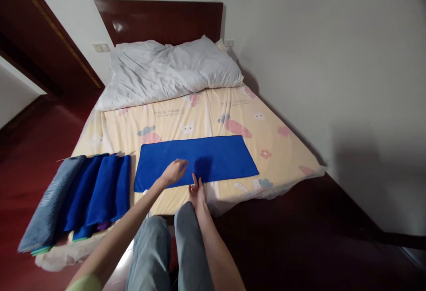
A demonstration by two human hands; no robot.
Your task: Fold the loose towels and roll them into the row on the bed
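A blue towel [219,155], folded into a long flat rectangle, lies across the near part of the bed. Over its near half is my left hand [175,171], with the fingers bent together and pointing right; nothing shows in them. My right hand [197,191] is at the towel's near edge, palm turned up and fingers apart, one finger stretched over the edge. Whether it touches the cloth I cannot tell. To the left lie several rolled or folded blue towels [103,189] side by side, with a grey-blue one [55,200] outermost.
The bed has a yellow patterned sheet [282,153]. A crumpled white quilt [173,69] lies at the far end, against a dark wooden headboard [166,20]. My knees [188,224] are at the bed's near edge. A wall [333,60] stands to the right.
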